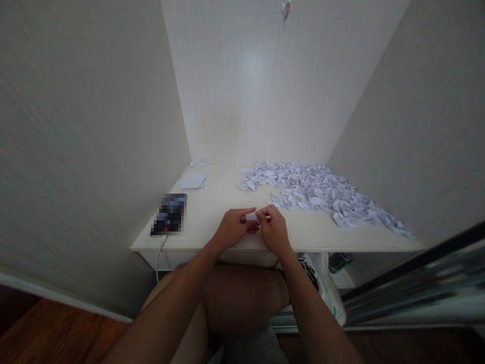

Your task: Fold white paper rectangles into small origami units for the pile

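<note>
You're pinching a paper point(251, 217) over the desk's point(215, 202) near edge, right hand point(274, 230) fingers clamping its right end. Your left hand point(234, 227) fingers are curling around its left side; can't tell if they're gripping. A paper pile point(314, 187) is lying beyond, mostly right; a stack point(192, 181) and device point(170, 215) are sitting left.

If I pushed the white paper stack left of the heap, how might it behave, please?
The white paper stack would probably fan apart, since its edges sit misaligned. It looks low and flat on the desk, so it seems unlikely to tip or roll.
</note>
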`<state>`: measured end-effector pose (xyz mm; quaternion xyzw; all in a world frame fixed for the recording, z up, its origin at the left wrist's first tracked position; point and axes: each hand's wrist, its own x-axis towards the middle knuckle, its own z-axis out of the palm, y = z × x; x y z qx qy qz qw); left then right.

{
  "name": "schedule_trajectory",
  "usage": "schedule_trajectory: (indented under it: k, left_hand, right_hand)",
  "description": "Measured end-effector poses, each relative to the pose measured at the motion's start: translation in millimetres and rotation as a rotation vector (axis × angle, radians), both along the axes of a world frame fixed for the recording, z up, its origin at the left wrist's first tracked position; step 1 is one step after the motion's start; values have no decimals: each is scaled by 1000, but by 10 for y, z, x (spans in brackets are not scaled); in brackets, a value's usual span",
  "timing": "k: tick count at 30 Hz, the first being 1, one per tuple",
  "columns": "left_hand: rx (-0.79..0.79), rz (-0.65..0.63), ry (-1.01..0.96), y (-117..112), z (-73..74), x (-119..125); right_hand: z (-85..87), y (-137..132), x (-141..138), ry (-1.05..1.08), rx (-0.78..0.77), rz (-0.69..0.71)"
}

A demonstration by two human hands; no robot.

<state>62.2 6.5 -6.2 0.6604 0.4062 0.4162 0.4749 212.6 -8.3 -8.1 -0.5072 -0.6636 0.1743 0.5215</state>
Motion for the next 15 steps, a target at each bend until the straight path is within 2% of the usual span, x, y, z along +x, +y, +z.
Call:
schedule_trajectory:
  k: [5,15]
  left_hand:
    - [66,53,96,3,7,-16]
    - [135,134,-20,19,-18,-52]
  right_hand:
    - [-10,9,5,-2,-13,-1]
    - [-9,48,7,-34,-35,-30]
